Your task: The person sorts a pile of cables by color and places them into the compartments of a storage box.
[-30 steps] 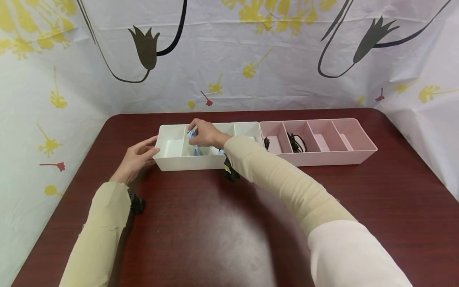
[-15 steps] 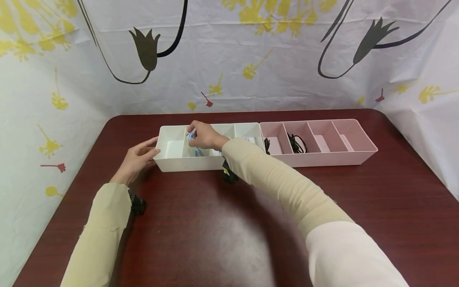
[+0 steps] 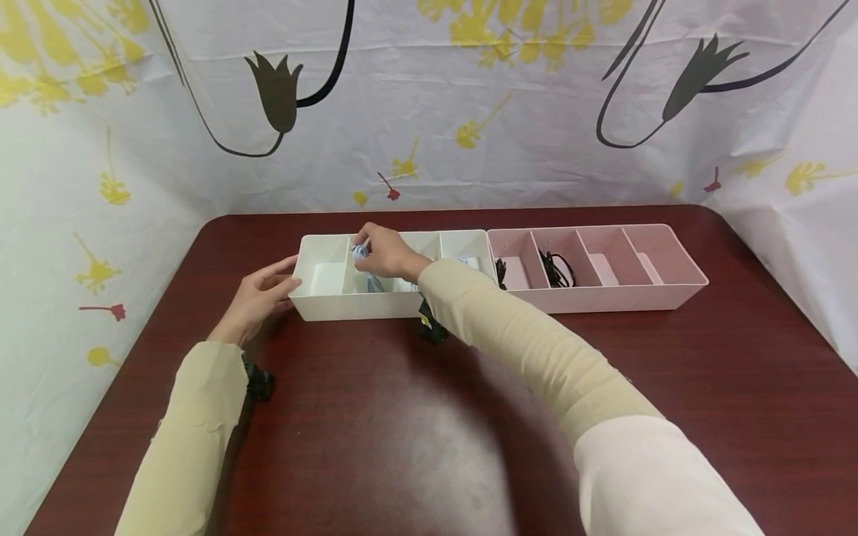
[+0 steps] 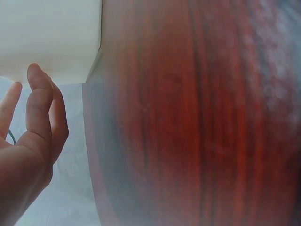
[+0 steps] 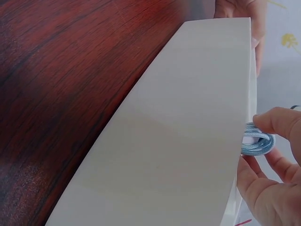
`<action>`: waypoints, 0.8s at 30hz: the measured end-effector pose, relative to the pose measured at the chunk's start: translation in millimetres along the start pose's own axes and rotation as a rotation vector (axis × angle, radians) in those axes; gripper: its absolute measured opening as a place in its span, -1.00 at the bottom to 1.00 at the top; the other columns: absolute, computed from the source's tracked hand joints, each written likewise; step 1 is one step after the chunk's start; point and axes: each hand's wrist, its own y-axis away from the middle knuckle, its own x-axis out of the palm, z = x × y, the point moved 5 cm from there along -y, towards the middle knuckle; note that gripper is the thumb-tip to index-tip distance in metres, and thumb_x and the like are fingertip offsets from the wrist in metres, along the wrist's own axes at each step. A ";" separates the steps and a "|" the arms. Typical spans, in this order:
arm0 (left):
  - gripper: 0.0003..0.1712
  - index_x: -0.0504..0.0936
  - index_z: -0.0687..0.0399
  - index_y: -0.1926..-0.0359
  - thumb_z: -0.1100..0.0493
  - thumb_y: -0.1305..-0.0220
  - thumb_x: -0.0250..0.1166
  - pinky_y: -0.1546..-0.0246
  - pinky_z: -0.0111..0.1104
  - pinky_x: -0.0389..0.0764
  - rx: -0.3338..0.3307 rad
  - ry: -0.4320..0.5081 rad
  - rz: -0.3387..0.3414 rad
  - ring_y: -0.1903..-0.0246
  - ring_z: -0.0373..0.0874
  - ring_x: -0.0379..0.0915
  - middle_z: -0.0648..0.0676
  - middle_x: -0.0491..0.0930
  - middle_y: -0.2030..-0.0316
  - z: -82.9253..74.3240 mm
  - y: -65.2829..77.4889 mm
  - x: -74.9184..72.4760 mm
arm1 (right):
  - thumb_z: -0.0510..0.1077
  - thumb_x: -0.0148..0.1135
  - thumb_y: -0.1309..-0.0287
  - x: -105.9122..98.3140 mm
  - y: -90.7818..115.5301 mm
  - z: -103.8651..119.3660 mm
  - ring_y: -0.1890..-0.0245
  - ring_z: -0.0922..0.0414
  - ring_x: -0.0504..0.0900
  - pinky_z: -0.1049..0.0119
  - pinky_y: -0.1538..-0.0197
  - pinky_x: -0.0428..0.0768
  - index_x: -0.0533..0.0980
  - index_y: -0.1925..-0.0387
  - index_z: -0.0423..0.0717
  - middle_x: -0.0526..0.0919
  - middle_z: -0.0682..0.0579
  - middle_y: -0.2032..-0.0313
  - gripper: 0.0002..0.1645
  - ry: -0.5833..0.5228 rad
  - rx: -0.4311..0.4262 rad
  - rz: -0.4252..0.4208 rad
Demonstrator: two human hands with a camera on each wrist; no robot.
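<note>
A white divided box (image 3: 362, 307) stands at the back of the table. In its second compartment from the left, my right hand (image 3: 387, 254) pinches a coiled blue-and-white cord (image 3: 359, 252). The right wrist view shows the cord's loop (image 5: 259, 145) between thumb and fingers, just above the box rim. More blue-and-white cord (image 3: 373, 283) lies below that hand; my arm hides part of the neighbouring compartments. At the box's left end, my left hand (image 3: 258, 299) touches the wall with loosely bent fingers (image 4: 39, 101), holding nothing.
A pink divided box (image 3: 617, 298) adjoins the white one on the right. Two of its compartments hold black cables (image 3: 558, 269). Dark red table surface (image 3: 375, 417) lies in front of both boxes, and a patterned cloth (image 3: 429, 171) hangs behind.
The right hand stays at the second compartment with the cord pinched and shifts only slightly. The left hand keeps its place at the box end.
</note>
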 end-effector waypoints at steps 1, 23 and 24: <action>-0.27 0.13 -0.08 -0.32 -0.12 -0.16 0.13 0.21 -0.45 0.49 0.001 0.000 0.001 0.03 -0.07 0.33 0.24 0.27 -0.12 -0.1 0.1 0.0 | -0.24 0.18 -0.03 0.1 -0.3 -0.6 0.26 0.12 0.42 0.43 0.25 0.44 0.32 0.11 -0.19 0.46 -0.09 0.22 -0.63 -0.001 0.001 -0.001; -0.27 0.13 -0.14 -0.32 -0.12 -0.15 0.14 0.16 -0.41 0.47 -0.016 0.015 0.004 0.02 -0.08 0.31 0.22 0.27 -0.13 -0.9 1.6 -0.5 | -0.30 0.18 0.00 -5.6 -0.5 -2.0 0.19 0.10 0.53 0.40 0.12 0.45 0.37 0.11 -0.27 0.46 -0.16 0.18 -0.64 -0.031 -0.087 -0.080; -0.28 0.14 -0.16 -0.31 -0.12 -0.15 0.14 0.14 -0.39 0.47 -0.018 0.014 0.004 0.02 -0.08 0.31 0.21 0.27 -0.13 -1.2 1.7 -0.3 | -0.31 0.17 0.00 -6.5 -0.2 -2.4 0.19 0.10 0.54 0.40 0.12 0.45 0.37 0.11 -0.27 0.46 -0.17 0.18 -0.64 -0.039 -0.088 -0.086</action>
